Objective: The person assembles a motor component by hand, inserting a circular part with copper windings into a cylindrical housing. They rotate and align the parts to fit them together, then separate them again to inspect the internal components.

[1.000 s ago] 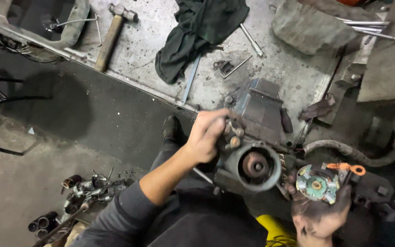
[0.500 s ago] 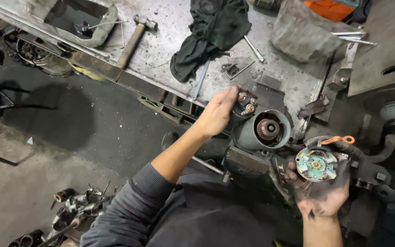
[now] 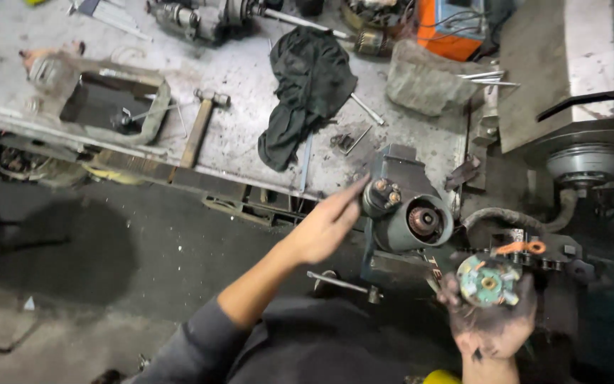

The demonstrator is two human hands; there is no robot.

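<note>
Since a moment ago the left hand (image 3: 321, 231) has let go of the motor (image 3: 410, 213) at the tabletop's (image 3: 250, 78) front edge, fingers now open and barely touching it, while the right hand (image 3: 492, 323) cups the green disc (image 3: 489, 281).
</note>
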